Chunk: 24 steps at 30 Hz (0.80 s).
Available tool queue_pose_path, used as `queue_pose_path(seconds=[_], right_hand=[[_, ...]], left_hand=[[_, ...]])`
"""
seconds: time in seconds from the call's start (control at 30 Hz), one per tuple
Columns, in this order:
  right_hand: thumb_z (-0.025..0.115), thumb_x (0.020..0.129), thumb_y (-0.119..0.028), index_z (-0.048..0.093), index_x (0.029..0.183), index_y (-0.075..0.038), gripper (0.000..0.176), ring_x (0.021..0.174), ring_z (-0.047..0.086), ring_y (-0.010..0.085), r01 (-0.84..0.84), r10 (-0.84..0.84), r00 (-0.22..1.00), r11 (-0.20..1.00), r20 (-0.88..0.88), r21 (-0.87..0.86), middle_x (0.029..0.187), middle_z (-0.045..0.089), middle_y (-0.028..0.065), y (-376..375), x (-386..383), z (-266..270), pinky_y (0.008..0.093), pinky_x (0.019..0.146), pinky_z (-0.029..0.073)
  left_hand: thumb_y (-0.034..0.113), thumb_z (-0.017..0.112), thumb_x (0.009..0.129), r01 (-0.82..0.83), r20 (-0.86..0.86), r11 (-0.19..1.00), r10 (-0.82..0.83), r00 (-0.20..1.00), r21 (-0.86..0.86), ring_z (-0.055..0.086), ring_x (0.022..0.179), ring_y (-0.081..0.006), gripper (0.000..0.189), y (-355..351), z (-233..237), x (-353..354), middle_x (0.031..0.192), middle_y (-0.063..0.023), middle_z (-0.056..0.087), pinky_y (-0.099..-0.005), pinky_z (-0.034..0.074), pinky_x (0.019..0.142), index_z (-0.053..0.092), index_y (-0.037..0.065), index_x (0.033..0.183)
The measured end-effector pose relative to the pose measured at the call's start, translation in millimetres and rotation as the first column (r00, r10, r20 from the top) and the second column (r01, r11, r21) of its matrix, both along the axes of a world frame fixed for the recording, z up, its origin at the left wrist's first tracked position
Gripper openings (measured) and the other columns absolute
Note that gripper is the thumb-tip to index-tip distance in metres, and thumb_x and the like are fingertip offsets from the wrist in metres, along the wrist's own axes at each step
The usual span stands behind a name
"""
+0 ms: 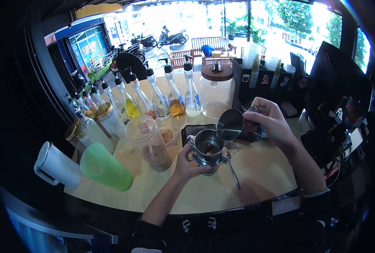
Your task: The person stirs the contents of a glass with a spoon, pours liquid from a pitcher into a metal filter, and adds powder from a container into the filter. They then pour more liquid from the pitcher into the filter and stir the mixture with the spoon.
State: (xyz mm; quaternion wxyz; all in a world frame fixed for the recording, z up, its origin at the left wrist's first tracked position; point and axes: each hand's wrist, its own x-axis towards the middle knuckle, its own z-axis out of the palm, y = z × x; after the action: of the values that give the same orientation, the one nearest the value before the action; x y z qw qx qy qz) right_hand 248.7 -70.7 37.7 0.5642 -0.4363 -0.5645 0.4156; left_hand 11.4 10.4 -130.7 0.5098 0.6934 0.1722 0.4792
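Counter (254,177), pale, curved: bears all items. Pump syrup bottles (174,95), a row at the rear, with a wooden-lidded glass jar (216,95) just beside them. Green pitcher (105,166) and white jug (57,166), left edge. Clear tub of brown powder (149,141), lid off. Steel phin filter (208,149), centre. Risk, as judged: the small steel pitcher (230,124) tilted at its rim could overshoot the narrow cup and flood the counter. Left hand (187,166) grips the filter's base from the near side; right hand (271,122) clasps the pitcher from beyond. Spoon (233,170), just right of the filter.
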Motion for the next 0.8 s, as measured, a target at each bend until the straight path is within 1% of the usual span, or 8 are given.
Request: queue_pose_path(seconds=[0.1, 0.2, 0.3, 0.37, 0.5, 0.7, 0.77, 0.8], right_hand=[[0.065, 0.086, -0.003, 0.046, 0.075, -0.006, 0.022, 0.066, 0.055, 0.0009, 0.013, -0.014, 1.000, 1.000, -0.015, -0.021, 0.073, 0.057, -0.0010, 0, -3, 1, 0.0177, 0.056, 0.046], [0.065, 0.086, -0.003, 0.045, 0.074, -0.006, 0.023, 0.067, 0.056, 0.0008, -0.034, 0.034, 0.999, 0.999, -0.024, -0.019, 0.073, 0.057, -0.0012, 1, -3, 2, 0.0170, 0.058, 0.048], [0.065, 0.086, -0.003, 0.045, 0.074, -0.006, 0.024, 0.069, 0.057, 0.0011, -0.017, 0.017, 1.000, 1.000, -0.010, -0.025, 0.073, 0.057, -0.0014, 1, -4, 2, 0.0166, 0.058, 0.048], [0.065, 0.086, -0.003, 0.045, 0.075, -0.006, 0.023, 0.070, 0.059, 0.0020, -0.023, 0.023, 0.999, 1.000, 0.043, -0.007, 0.072, 0.057, -0.0011, 4, 1, -2, 0.0168, 0.059, 0.050], [0.064, 0.086, -0.002, 0.044, 0.075, -0.006, 0.023, 0.070, 0.060, 0.0026, -0.028, 0.028, 0.999, 0.999, 0.016, -0.018, 0.072, 0.058, -0.0009, -1, -7, 6, 0.0175, 0.058, 0.050], [0.064, 0.086, -0.003, 0.044, 0.075, -0.006, 0.023, 0.068, 0.061, 0.0034, -0.018, 0.019, 0.998, 1.000, 0.067, -0.024, 0.070, 0.058, -0.0009, 0, -6, 7, 0.0181, 0.060, 0.052], [0.064, 0.086, -0.002, 0.046, 0.075, -0.007, 0.021, 0.060, 0.051, -0.0001, 0.024, -0.022, 0.996, 0.999, 0.090, -0.028, 0.069, 0.056, -0.0018, -1, -8, 8, 0.0163, 0.053, 0.041], [0.064, 0.086, -0.002, 0.046, 0.075, -0.007, 0.021, 0.060, 0.051, -0.0001, 0.024, -0.022, 0.996, 0.999, 0.090, -0.028, 0.069, 0.056, -0.0018, -1, -10, 8, 0.0163, 0.053, 0.041]], left_hand=[[0.037, 0.089, 0.054, -0.001, -0.015, 1.000, 0.000, 1.000, -0.020, 0.059, 0.106, -0.0184, 0.083, 0, 0, 0, 0.112, -0.0079, 0.063, -0.0341, 0.043, 0.096, 0.055, 0.002, 0.120], [0.036, 0.089, 0.054, 0.009, -0.009, 1.000, -0.009, 1.000, -0.016, 0.059, 0.106, -0.0185, 0.084, 0, 0, -1, 0.112, -0.0078, 0.063, -0.0341, 0.043, 0.096, 0.054, 0.002, 0.122], [0.036, 0.088, 0.054, 0.014, -0.002, 1.000, -0.014, 1.000, -0.010, 0.059, 0.106, -0.0186, 0.084, 0, 2, 0, 0.112, -0.0079, 0.063, -0.0340, 0.043, 0.096, 0.054, 0.002, 0.123], [0.036, 0.088, 0.054, 0.008, -0.002, 1.000, -0.008, 1.000, -0.006, 0.059, 0.106, -0.0187, 0.084, 0, 2, 0, 0.112, -0.0079, 0.063, -0.0340, 0.043, 0.096, 0.053, 0.001, 0.123], [0.035, 0.088, 0.054, 0.003, -0.012, 1.000, -0.004, 1.000, -0.014, 0.059, 0.106, -0.0192, 0.085, -1, 2, 0, 0.112, -0.0080, 0.063, -0.0342, 0.043, 0.096, 0.053, 0.001, 0.123], [0.035, 0.088, 0.054, -0.006, 0.003, 1.000, 0.006, 1.000, 0.004, 0.059, 0.106, -0.0198, 0.084, -1, 1, 1, 0.111, -0.0085, 0.063, -0.0349, 0.043, 0.097, 0.053, 0.001, 0.123], [0.035, 0.088, 0.054, -0.006, -0.007, 1.000, 0.006, 1.000, 0.000, 0.059, 0.106, -0.0196, 0.084, -1, 2, 1, 0.111, -0.0083, 0.063, -0.0349, 0.042, 0.097, 0.054, 0.001, 0.123], [0.035, 0.088, 0.054, -0.005, -0.007, 1.000, 0.005, 1.000, -0.001, 0.059, 0.106, -0.0196, 0.084, -1, 2, 1, 0.111, -0.0083, 0.063, -0.0349, 0.042, 0.097, 0.054, 0.001, 0.123]])
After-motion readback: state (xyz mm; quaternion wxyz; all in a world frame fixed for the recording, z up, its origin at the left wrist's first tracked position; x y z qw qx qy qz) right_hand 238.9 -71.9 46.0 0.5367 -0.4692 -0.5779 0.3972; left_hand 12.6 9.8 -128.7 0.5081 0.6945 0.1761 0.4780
